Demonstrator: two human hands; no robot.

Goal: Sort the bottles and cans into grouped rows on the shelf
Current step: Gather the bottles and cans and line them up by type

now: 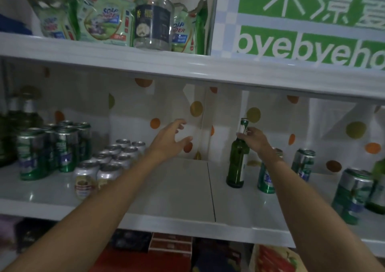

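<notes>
Nearest, below the front edge of the white shelf (177,198), lie red and dark boxes (170,244), dim and blurred. On the shelf near its right edge stands a green can (352,192) close to the front, with two more green cans (304,163) behind it toward the back, one partly hidden by the right forearm. Toward the left edge, a block of silver cans (108,159) runs in two rows from front to back, and just beside them a cluster of green cans (48,148) stands grouped. The green bottle (237,163) stands upright right of the shelf's middle seam, its base on the shelf. The right hand (255,138) grips it at the neck, fingers curled round the glass below the cap. The left hand (170,140) hovers over the bare middle of the shelf near the back, fingers spread and holding nothing. Dark bottles (18,121) stand in the far left corner. Behind everything hangs a dotted backing (154,105). On the upper shelf sit soap powder bags (100,17) and a clear jar (153,21).
</notes>
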